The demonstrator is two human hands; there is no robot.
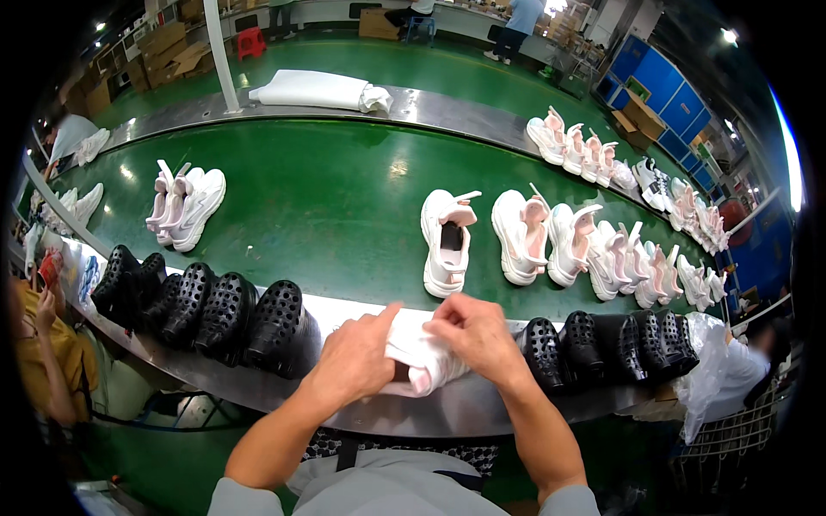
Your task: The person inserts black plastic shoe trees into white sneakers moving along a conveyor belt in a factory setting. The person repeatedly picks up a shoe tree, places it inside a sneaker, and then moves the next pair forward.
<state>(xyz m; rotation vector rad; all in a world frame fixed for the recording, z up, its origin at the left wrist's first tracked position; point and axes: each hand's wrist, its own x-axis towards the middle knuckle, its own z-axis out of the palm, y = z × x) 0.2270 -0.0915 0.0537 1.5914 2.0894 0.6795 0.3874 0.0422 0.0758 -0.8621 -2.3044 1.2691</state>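
Observation:
Both my hands are on a white and pink sandal shoe [419, 359] that rests on the steel bench edge [404, 413] in front of me. My left hand [354, 359] grips its left side, the forefinger stretched over the top. On its right side sits my right hand [478, 337], fingers curled over the upper. Most of the shoe is hidden under my hands. Just beyond it, a matching white shoe [447, 241] lies on the green conveyor belt [327, 198].
Black perforated shoe lasts stand in rows left [206, 310] and right [602, 344] of my hands. More white and pink shoes [602, 249] line the belt to the right, and a pair [185, 202] lies at left. A person in yellow [43, 344] sits at far left.

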